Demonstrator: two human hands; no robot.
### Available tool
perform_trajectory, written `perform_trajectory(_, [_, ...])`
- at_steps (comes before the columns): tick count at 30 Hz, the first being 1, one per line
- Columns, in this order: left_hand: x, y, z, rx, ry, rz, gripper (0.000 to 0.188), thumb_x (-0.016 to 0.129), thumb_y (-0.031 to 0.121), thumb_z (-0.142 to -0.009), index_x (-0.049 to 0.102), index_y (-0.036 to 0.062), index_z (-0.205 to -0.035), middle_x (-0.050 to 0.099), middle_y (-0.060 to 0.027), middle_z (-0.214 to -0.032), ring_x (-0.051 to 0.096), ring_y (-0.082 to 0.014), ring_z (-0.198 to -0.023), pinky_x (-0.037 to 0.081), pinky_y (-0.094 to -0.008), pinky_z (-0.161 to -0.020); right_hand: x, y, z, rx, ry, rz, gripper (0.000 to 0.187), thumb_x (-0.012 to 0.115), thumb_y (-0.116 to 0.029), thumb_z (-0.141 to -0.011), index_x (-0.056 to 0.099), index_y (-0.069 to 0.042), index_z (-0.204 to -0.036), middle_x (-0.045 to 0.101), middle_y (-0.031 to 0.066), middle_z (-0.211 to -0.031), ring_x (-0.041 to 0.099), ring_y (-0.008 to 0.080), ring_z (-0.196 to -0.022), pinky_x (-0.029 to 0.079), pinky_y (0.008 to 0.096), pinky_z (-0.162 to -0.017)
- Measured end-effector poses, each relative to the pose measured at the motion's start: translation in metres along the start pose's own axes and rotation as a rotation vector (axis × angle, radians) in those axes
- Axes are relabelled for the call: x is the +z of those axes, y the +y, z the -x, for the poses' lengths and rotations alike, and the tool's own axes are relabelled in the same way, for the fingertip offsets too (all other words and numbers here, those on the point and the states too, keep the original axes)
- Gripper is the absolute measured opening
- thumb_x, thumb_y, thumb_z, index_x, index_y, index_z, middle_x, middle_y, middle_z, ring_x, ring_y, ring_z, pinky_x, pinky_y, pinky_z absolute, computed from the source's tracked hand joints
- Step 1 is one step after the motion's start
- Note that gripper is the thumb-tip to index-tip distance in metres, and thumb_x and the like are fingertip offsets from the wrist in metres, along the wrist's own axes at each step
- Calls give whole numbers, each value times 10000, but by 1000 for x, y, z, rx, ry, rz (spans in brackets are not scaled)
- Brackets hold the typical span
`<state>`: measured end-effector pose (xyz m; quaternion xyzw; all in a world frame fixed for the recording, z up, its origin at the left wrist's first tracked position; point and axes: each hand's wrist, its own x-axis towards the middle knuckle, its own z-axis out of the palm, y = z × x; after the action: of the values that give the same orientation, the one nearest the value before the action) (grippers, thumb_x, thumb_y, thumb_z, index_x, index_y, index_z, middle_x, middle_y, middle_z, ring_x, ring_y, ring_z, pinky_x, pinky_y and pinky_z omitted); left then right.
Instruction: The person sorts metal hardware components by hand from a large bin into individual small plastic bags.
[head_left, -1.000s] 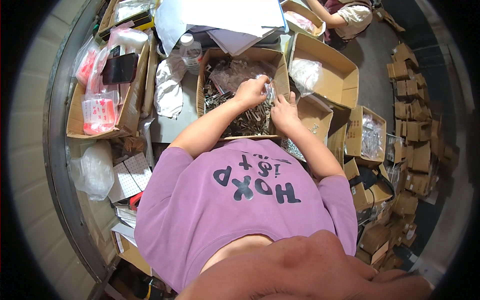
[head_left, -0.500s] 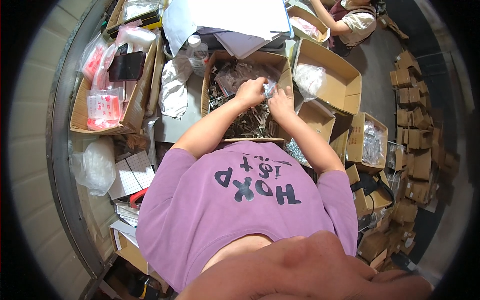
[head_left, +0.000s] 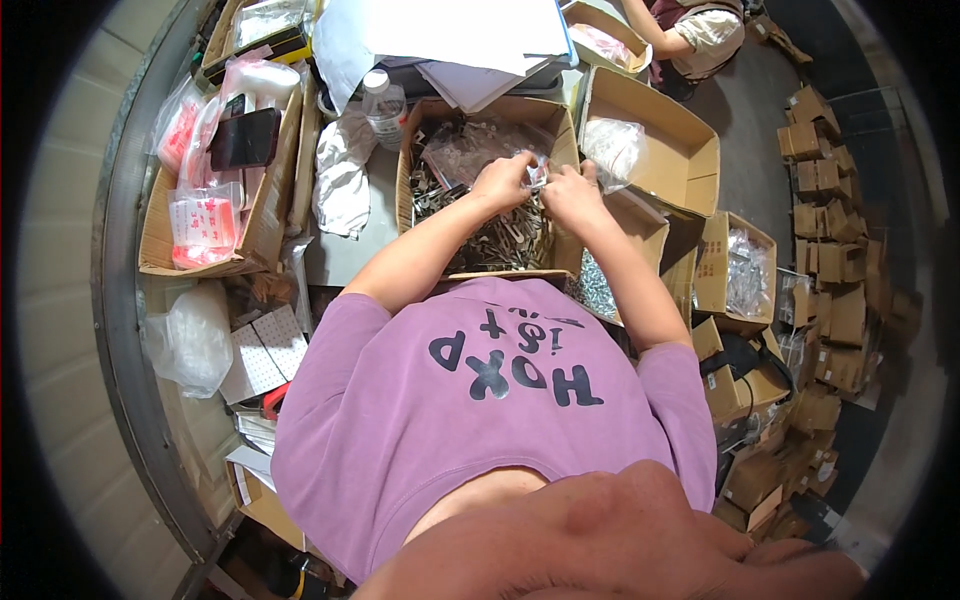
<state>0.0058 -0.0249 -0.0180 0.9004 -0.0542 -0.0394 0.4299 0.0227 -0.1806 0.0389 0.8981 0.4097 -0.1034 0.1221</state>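
Note:
Both hands are over an open cardboard box point(head_left: 407, 215) filled with loose metal parts point(head_left: 500, 240), thin and flat like small hooks or clips. My left hand point(head_left: 504, 184) is closed, its fingertips pinching a small clear plastic bag point(head_left: 538, 173). From the other side my right hand point(head_left: 576, 196) is closed on the same bag, fingers bent. What the bag contains is too small to make out. Behind my hands, a larger clear plastic bag point(head_left: 462, 152) lies on the metal parts.
At the left, a carton point(head_left: 255, 225) holds pink packets and a dark phone point(head_left: 245, 139). A plastic bottle point(head_left: 384, 108) and a white cloth point(head_left: 342, 180) stand beside the box. Further right are an open carton point(head_left: 690, 150) and small screws point(head_left: 597, 285). Another person point(head_left: 700, 40) is at the far right.
My right hand has turned slightly, and its fingers have closed in on the small bag. My left hand stays almost in place. The view has shifted a little.

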Motion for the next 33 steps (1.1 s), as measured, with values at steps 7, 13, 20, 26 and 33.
perform_trajectory(7, [-3, -5, -3, -22, 32, 20, 414, 648, 93, -659, 531, 53, -1054, 650, -164, -844, 629, -332, -820, 489, -405, -727, 27, -11, -24, -162, -97, -37, 122, 550, -108, -715, 661, -66, -739, 663, 138, -777, 658, 258, -731, 492, 415, -670])
perform_trajectory(13, [-10, -2, -2, -41, 59, 31, 404, 642, 109, -654, 564, 56, -1046, 648, -169, -856, 627, -327, -839, 488, -397, -747, 41, -13, -29, -54, -148, -142, 113, 608, -103, -677, 649, -33, -756, 659, 144, -798, 651, 288, -781, 530, 409, -667])
perform_trajectory(20, [-14, -4, -5, -78, 73, 111, 408, 665, 101, -653, 570, 30, -1043, 650, -148, -829, 638, -256, -777, 498, -339, -710, -24, -8, -2, 56, -134, -331, 184, 611, -126, -687, 632, -117, -869, 643, 140, -846, 629, 326, -808, 510, 427, -708])
perform_trajectory(26, [-12, -12, -9, -189, -77, 792, 456, 728, 31, -691, 483, -60, -1065, 622, -133, -890, 618, -175, -784, 512, -295, -692, -19, 2, 15, 150, 402, -430, 155, 617, -137, -694, 522, -62, -791, 590, 132, -754, 584, 346, -740, 470, 432, -643])
perform_trajectory(33, [-14, 4, -2, -283, -137, 1193, 427, 715, 31, -732, 458, -19, -1069, 606, -113, -907, 620, -159, -806, 522, -268, -689, -14, -5, 23, 97, 511, -479, 138, 615, -101, -707, 512, -56, -787, 577, 132, -733, 587, 327, -710, 479, 417, -626])
